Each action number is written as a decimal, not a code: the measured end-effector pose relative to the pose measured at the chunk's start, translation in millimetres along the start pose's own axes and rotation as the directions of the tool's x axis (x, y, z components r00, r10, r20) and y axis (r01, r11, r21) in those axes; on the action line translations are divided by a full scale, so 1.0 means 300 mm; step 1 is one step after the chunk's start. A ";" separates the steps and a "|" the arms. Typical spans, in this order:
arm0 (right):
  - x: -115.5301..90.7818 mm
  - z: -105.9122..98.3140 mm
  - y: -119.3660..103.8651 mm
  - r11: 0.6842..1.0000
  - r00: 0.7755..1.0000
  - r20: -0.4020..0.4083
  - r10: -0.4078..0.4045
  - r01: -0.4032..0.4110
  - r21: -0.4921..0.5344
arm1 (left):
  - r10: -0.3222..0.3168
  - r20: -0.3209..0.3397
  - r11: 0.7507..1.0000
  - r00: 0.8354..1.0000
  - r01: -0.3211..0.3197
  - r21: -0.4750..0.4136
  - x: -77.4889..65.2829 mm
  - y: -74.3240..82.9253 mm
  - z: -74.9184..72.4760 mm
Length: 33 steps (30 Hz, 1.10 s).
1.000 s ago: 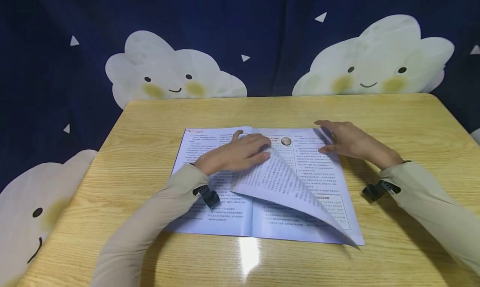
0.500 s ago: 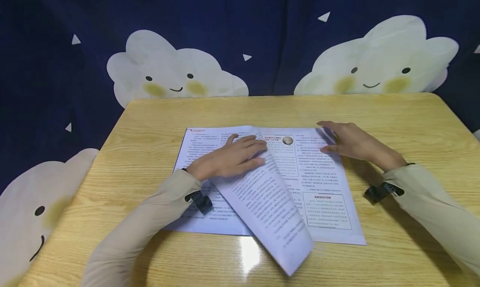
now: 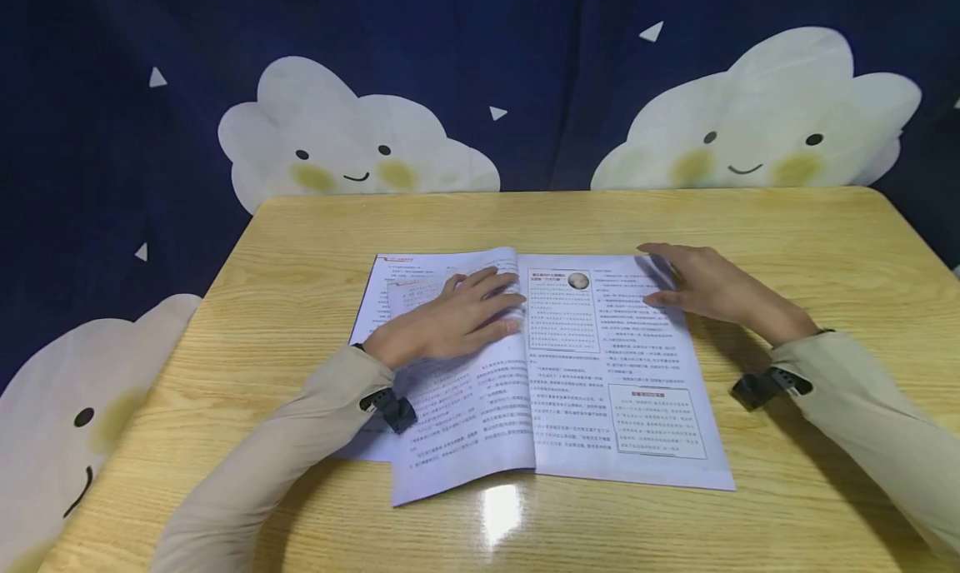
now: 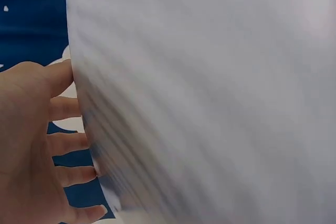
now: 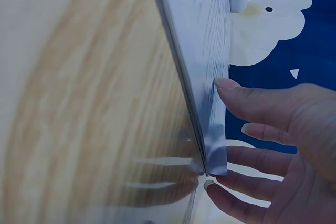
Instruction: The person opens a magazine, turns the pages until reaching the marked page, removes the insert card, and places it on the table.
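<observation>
An open magazine (image 3: 648,348) with printed text lies on the table; its right page is flat. On the left half a turned leaf (image 3: 468,440) bows up from the spine, its lower corner past the magazine's bottom edge. My left hand (image 3: 450,319) rests on this leaf, fingers spread and pointing to the spine. In the left wrist view the blurred leaf (image 4: 205,77) fills most of the picture beside the fingers. At the upper right edge is my right hand (image 3: 720,286), thumb on the page in the right wrist view, other fingers extended by the far corner.
The light wooden table (image 3: 300,273) extends around the magazine on all sides. A dark blue curtain (image 3: 540,73) with smiling clouds hangs behind it. Black straps with small devices (image 3: 768,386) are on both wrists.
The leaf has swung from the right side over the spine onto the left half. My left hand has shifted slightly left and flattened on it. My right hand has stayed nearly still.
</observation>
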State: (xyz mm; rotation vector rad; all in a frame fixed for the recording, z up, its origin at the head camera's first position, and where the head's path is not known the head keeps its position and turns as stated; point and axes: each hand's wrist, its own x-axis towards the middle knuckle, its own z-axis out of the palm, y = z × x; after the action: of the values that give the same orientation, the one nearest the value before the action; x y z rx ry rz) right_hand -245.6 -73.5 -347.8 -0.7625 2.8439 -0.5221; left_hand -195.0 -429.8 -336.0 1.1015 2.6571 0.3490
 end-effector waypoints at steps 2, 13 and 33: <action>-0.002 0.002 0.000 1.000 1.000 -0.001 0.005 -0.005 0.002 | -0.007 0.006 1.000 1.000 0.007 -0.002 -0.004 -0.004 0.005; -0.010 0.008 -0.006 1.000 1.000 -0.019 0.015 -0.015 0.011 | -0.036 0.176 0.999 0.984 0.037 -0.002 -0.038 -0.062 0.030; -0.022 -0.003 0.015 0.998 0.995 -0.099 -0.027 0.032 0.050 | -0.127 0.219 0.992 0.967 0.124 0.025 -0.023 -0.008 0.055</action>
State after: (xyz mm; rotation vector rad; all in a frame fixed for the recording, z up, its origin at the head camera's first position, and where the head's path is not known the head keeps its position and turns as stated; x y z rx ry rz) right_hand -242.2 -66.3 -348.2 -0.7922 2.8998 -0.6513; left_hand -186.7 -434.2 -351.2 0.9106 2.5182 0.1762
